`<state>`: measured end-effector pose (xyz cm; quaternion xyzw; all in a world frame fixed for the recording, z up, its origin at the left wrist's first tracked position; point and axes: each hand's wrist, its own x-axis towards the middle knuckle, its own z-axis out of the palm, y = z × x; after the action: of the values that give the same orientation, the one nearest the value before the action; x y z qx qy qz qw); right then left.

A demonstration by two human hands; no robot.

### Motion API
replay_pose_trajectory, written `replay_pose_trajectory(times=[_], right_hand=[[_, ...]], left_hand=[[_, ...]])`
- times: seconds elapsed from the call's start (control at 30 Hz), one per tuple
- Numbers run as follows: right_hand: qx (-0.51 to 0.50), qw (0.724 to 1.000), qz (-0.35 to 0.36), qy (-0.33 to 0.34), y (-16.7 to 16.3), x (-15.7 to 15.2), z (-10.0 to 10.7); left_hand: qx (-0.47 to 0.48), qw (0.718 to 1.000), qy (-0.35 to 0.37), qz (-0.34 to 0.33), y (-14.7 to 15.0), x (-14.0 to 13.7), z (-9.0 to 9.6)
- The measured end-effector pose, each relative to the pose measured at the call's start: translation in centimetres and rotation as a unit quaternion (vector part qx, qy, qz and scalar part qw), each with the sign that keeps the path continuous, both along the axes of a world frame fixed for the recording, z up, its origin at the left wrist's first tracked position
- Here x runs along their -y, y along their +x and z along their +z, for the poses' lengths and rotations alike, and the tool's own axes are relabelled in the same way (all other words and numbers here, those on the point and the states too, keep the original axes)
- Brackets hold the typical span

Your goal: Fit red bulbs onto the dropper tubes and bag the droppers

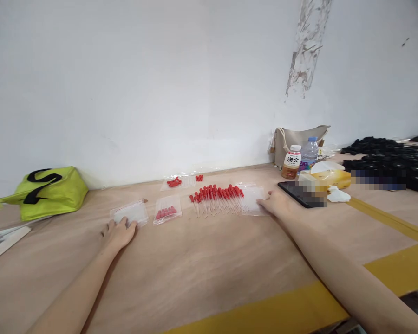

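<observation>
My left hand (119, 233) rests on the near edge of a stack of clear zip bags (130, 213), its fingers apart. On the right, my right hand (277, 204) touches the side of another clear zip bag (256, 200), fingers also spread. Between them lies a row of thin clear droppers with red bulbs (216, 195), bulbs pointing away from me. Left of the row is a zip bag (167, 209) with several red bulbs inside. Behind these, a clear bag (184, 181) lies flat with more red pieces showing at both ends.
A yellow-green bag (52, 192) stands at the left by the wall. At right are a phone (301, 194), a tissue pack (329, 178), a brown drink bottle (291, 162), a water bottle (310, 153), a beige bag (299, 135) and a black heap (386, 160). Yellow tape (251, 311) runs along the table edge.
</observation>
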<state>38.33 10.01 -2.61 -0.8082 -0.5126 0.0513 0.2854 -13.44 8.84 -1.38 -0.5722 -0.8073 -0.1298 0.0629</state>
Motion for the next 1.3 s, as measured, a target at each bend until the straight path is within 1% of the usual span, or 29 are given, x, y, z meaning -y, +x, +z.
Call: replay_pose_trajectory(times=[0.13,0.27,0.33,0.4,0.43,0.5,0.57,0.6,0.63,0.67,0.73,0.77,0.8,0.83,0.87,0.9,0.93,0.97,1.0,1.07,1.1,1.13,1.17,1.2,1.23,1.27,1.3], right_hand=[[-0.011,1.000,0.000,0.013,0.0,-0.2,-0.2],[0.014,0.999,-0.017,0.049,-0.2,0.6,0.3],[0.030,0.994,-0.041,0.102,-0.3,1.1,0.9],[0.027,0.980,-0.051,0.189,-0.7,1.5,1.6],[0.016,0.971,-0.042,0.237,-1.0,1.8,1.9],[-0.024,0.951,0.020,0.309,-2.1,2.6,2.7],[-0.078,0.928,0.118,0.345,-4.0,3.7,3.3],[-0.113,0.913,0.168,0.354,-5.2,4.4,3.5],[-0.155,0.896,0.219,0.355,-6.5,5.1,3.5],[-0.199,0.878,0.273,0.340,-8.0,5.8,3.5],[-0.313,0.826,0.354,0.308,-10.9,7.2,3.2],[-0.384,0.795,0.372,0.286,-12.3,7.9,2.8],[-0.447,0.766,0.376,0.267,-13.4,8.5,2.5],[-0.492,0.745,0.382,0.238,-14.4,8.9,2.1],[-0.518,0.733,0.392,0.203,-15.2,9.3,1.7],[-0.525,0.730,0.404,0.170,-15.6,9.5,1.4],[-0.512,0.738,0.416,0.141,-15.8,9.6,1.1],[-0.481,0.755,0.427,0.124,-15.6,9.5,1.1],[-0.433,0.783,0.431,0.118,-15.2,9.1,1.1],[-0.299,0.854,0.405,0.130,-13.4,7.6,1.8],[-0.213,0.896,0.367,0.128,-12.2,6.5,2.3],[-0.139,0.931,0.317,0.117,-10.9,5.2,2.8],[-0.074,0.960,0.251,0.096,-9.5,3.8,3.3],[-0.011,0.981,0.191,0.044,-8.2,2.3,3.8],[0.009,0.986,0.163,0.021,-7.1,1.0,4.2],[0.020,0.989,0.144,0.009,-6.1,-0.3,4.4],[0.032,0.992,0.123,-0.006,-5.3,-1.4,4.6]], left_hand=[[-0.026,0.999,0.043,0.000,1.1,1.0,0.5],[-0.095,0.985,0.144,-0.006,3.2,2.4,1.1],[-0.125,0.973,0.193,-0.024,4.2,3.0,1.5],[-0.137,0.964,0.223,-0.045,5.0,3.4,1.8],[-0.135,0.962,0.232,-0.055,5.4,3.5,1.9],[-0.116,0.957,0.252,-0.087,6.1,3.6,2.2],[-0.074,0.948,0.273,-0.147,6.9,3.8,2.5],[-0.044,0.940,0.279,-0.190,7.4,3.9,2.6],[-0.010,0.931,0.279,-0.236,8.1,4.2,2.7],[0.029,0.921,0.269,-0.282,8.9,4.6,2.7],[0.123,0.900,0.216,-0.359,11.0,5.7,2.5],[0.180,0.885,0.171,-0.394,12.2,6.3,2.4],[0.244,0.859,0.130,-0.432,13.4,6.9,2.2],[0.307,0.828,0.085,-0.462,14.5,7.5,1.9],[0.366,0.797,0.044,-0.478,15.4,7.9,1.8],[0.414,0.775,0.010,-0.477,16.1,8.2,1.7],[0.450,0.764,-0.022,-0.461,16.4,8.4,1.8],[0.470,0.761,-0.053,-0.444,16.4,8.3,2.1],[0.472,0.762,-0.085,-0.435,16.0,8.1,2.6],[0.430,0.767,-0.152,-0.451,14.7,7.3,3.8],[0.394,0.773,-0.171,-0.466,13.9,6.8,4.4],[0.349,0.784,-0.192,-0.477,13.2,6.4,4.9],[0.305,0.800,-0.190,-0.480,12.6,6.1,5.2],[0.261,0.823,-0.162,-0.478,12.3,5.9,5.4],[0.216,0.844,-0.117,-0.477,12.2,6.0,5.5],[0.174,0.859,-0.067,-0.477,12.3,6.2,5.4],[0.132,0.865,-0.028,-0.484,12.5,6.7,5.2]])
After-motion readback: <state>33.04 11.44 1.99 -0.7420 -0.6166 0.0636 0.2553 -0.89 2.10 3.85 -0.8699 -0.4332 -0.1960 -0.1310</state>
